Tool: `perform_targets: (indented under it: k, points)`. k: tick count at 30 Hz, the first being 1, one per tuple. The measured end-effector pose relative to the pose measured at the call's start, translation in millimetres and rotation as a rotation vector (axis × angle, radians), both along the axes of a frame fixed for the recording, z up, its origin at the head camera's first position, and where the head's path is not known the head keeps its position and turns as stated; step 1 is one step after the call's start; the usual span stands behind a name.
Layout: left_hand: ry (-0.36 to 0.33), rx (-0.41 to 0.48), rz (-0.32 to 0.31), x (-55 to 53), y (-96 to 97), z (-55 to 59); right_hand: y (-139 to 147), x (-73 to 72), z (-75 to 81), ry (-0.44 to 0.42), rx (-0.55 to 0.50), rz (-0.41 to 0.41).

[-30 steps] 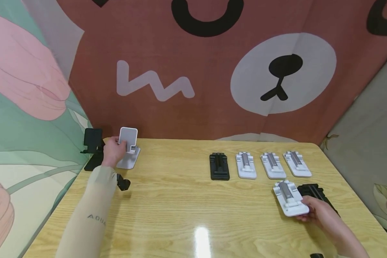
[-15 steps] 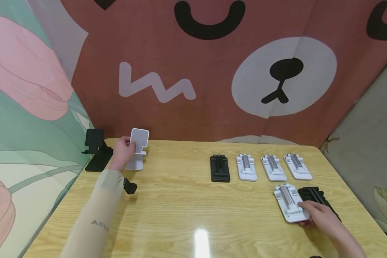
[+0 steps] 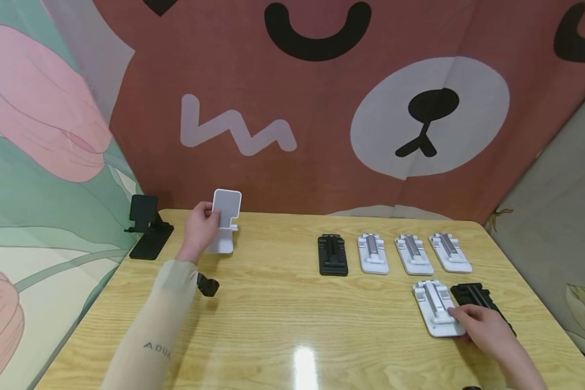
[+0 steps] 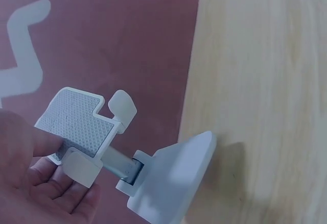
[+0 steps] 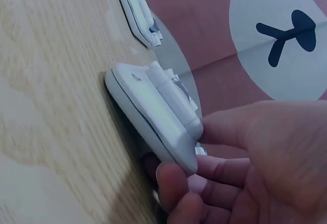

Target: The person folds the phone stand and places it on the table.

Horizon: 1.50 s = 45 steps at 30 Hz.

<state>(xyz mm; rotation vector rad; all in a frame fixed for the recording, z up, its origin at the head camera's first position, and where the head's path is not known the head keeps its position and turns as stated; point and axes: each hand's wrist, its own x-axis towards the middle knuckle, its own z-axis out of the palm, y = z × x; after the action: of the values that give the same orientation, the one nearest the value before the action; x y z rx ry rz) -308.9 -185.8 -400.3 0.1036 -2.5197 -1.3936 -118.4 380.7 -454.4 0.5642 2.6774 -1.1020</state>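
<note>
My left hand pinches a white phone stand by its upright grey-padded plate, near the table's back left. In the left wrist view the stand is unfolded, and its base tilts beside a shadow on the wood. Left of that hand, an unfolded black phone stand stands on the table. At the front right, my right hand grips the side edge of a folded white phone stand. Close up, thumb and fingers hold its end, low over the wood; whether it touches the table I cannot tell.
A folded black phone stand and three folded white ones, the nearest of them a white stand, lie in a row at the back. Partly behind my right hand lies another folded black stand. A printed cloth hangs behind the table.
My left hand has moved right with the white stand, away from the black one, and the stand has turned. My right hand has shifted slightly, still holding its folded stand.
</note>
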Motion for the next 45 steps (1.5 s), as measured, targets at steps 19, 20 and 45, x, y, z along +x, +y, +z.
perform_targets:
  k: [19,20,45]
  points:
    - [0.078,0.065,-0.036,11.0,22.8,20.1,-12,-0.8,5.7,-0.002,0.160,0.017]
    - [0.079,0.068,-0.036,11.4,24.0,21.0,-12,-0.7,5.7,-0.004,0.163,0.015]
    - [0.175,0.244,-0.082,22.6,56.0,37.3,-30,-24.6,40.9,0.249,0.291,0.052]
